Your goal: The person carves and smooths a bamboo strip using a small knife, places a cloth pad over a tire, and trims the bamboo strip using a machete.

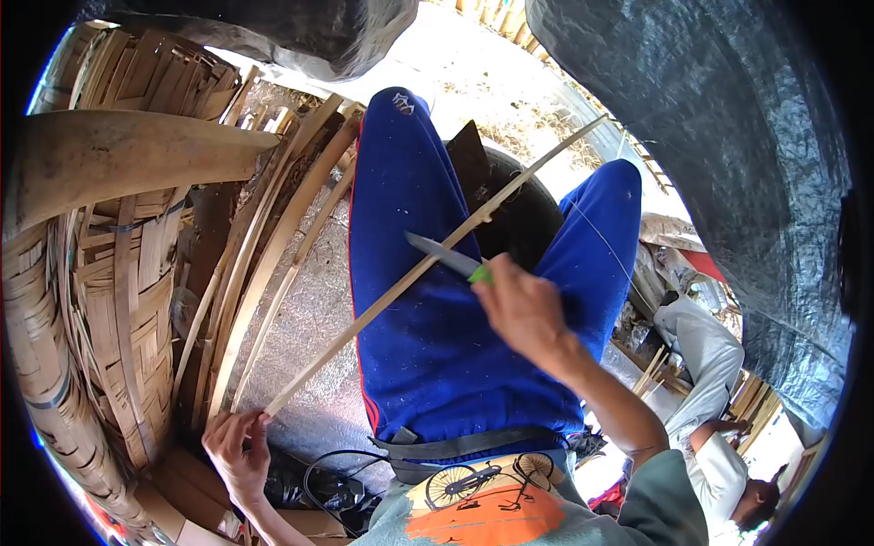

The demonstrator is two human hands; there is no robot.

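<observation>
A long, thin bamboo strip (382, 305) runs slantwise across my lap, from the lower left to the upper right. My left hand (238, 450) pinches its lower end between thumb and fingers. In my right hand (523, 305) is a knife (446, 257) with a green handle, the fingers wrapped round it. The blade crosses the strip above my thighs and points to the left; whether it touches the strip I cannot tell. A small nub or shaving stands out on the strip beyond the blade. Beneath lie my legs in blue trousers (428, 355).
Several bamboo strips (273, 246) lean at my left beside a woven bamboo wall (127, 273). A thick pale pole (146, 164) juts in there. Dark plastic sheeting (728, 136) hangs at the right. A person in light clothes (706, 364) sits at the lower right.
</observation>
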